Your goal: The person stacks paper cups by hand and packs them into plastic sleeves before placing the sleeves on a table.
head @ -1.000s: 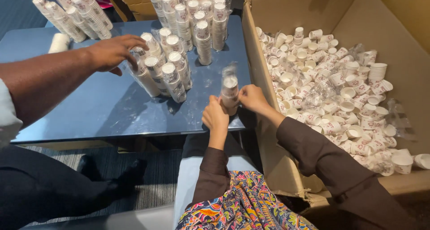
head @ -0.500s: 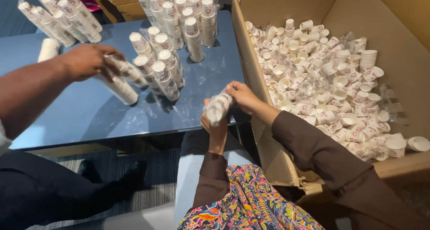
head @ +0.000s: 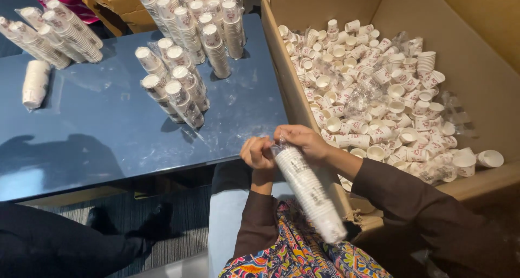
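A long stack of small white paper cups in a clear plastic sleeve lies tilted over my lap, its top end toward the table. My left hand pinches the plastic at that top end. My right hand grips the same end from the right, fingers closed on the sleeve. Both hands sit just in front of the blue table's near edge, beside the big cardboard box.
The cardboard box holds several loose white cups and empty plastic wraps. Several wrapped cup stacks stand upright on the table, more at the back and far left. One stack lies flat. A person's dark-clothed leg is at lower left.
The other person's arm has left the table. My hands have pulled the cup stack off the table edge and tipped it down over my lap.
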